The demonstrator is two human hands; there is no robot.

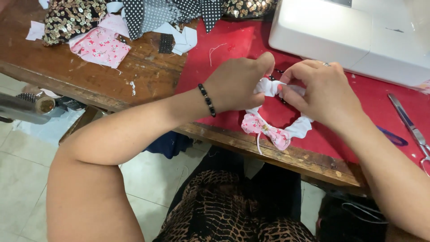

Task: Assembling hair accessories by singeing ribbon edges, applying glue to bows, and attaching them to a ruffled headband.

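I see my left hand and right hand both pinching the gathered white fabric ring — its pink floral bow already attached — top seam seemingly unfinished.

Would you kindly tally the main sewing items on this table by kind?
White scrunchie with pink bow, held by left hand and right hand: 1
White sewing machine: 1
Scissors: 1
Sequined fabric pieces: 2
Total: 5

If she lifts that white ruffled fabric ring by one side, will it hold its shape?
Probably not: the fabric ring is gathered soft cloth, sagging between the left hand and right hand. Likely light. Its pink bow would dangle.
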